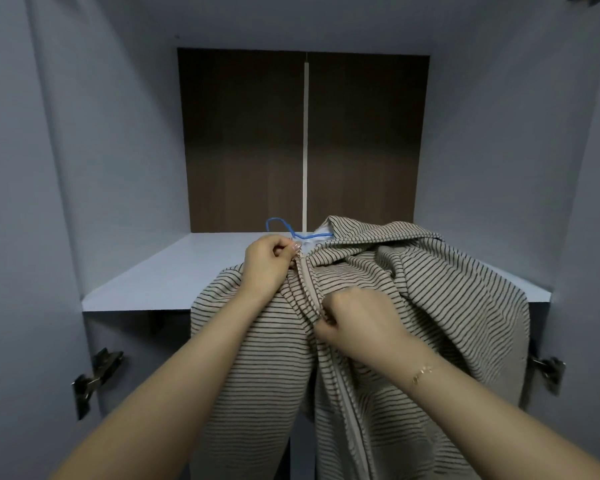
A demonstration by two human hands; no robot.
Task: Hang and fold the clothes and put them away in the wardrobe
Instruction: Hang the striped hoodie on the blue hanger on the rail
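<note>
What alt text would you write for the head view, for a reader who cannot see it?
Two hands work the zip of a striped jacket on a blue hanger, draped over a wardrobe shelf. The left hand pinches the collar; the right hand pinches the zip lower down.

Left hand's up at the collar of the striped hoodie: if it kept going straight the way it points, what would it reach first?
Probably the blue hanger, whose hook lies on the shelf just beyond the left hand. Past that, the dark back panel. Depth is hard to judge.

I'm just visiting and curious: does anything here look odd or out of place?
Slightly: the striped jacket on its blue hanger lies slumped over the wardrobe shelf edge rather than hanging, bunched on the right.
</note>
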